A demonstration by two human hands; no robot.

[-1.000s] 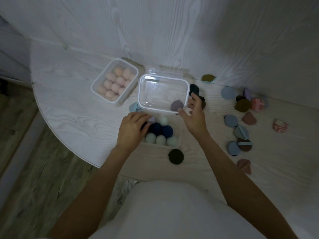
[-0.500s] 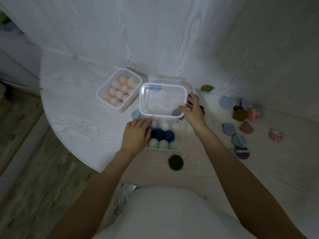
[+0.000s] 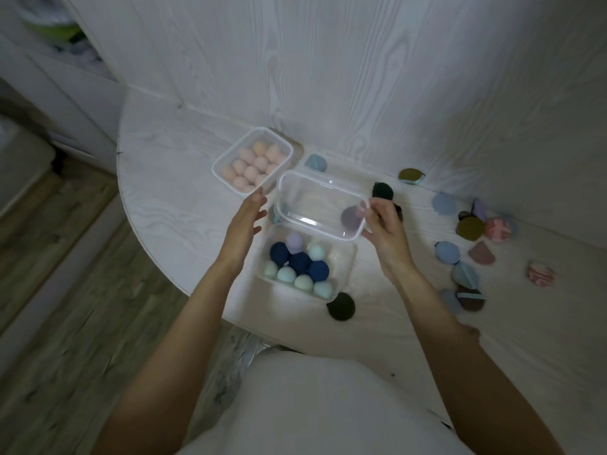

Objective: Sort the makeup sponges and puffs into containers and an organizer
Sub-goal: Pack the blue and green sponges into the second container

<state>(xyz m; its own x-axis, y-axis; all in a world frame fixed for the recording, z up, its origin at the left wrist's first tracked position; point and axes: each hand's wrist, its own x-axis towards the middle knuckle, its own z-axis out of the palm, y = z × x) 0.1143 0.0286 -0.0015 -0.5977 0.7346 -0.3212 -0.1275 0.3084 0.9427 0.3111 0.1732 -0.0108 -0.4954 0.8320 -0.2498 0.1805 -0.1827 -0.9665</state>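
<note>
Here the container of blue and green sponges (image 3: 307, 261) serves as the landmark, standing near the front edge of the white table (image 3: 170, 192). It holds three dark navy sponges, one lilac one and several pale mint ones, packed toward its left and front; its right part is bare. Above its far edge a clear lid (image 3: 320, 205) is held tilted, and through the plastic a mauve puff (image 3: 351, 216) shows. Beyond the landmark and to its left stands a second clear container (image 3: 253, 159) filled with peach-pink sponges. A dark round puff (image 3: 341, 306) lies on the table just off the landmark's front right corner.

The right hand (image 3: 386, 228) grips the lid's right end, fingers curled over the rim with the thumb beneath. The left hand (image 3: 244, 221) hovers just left of the landmark with fingers straight and slightly spread, holding nothing, its fingertips near the lid's left end. Well to the right of the landmark loose puffs (image 3: 460, 254) in blue, olive, rose and marbled pink are scattered on the table.
</note>
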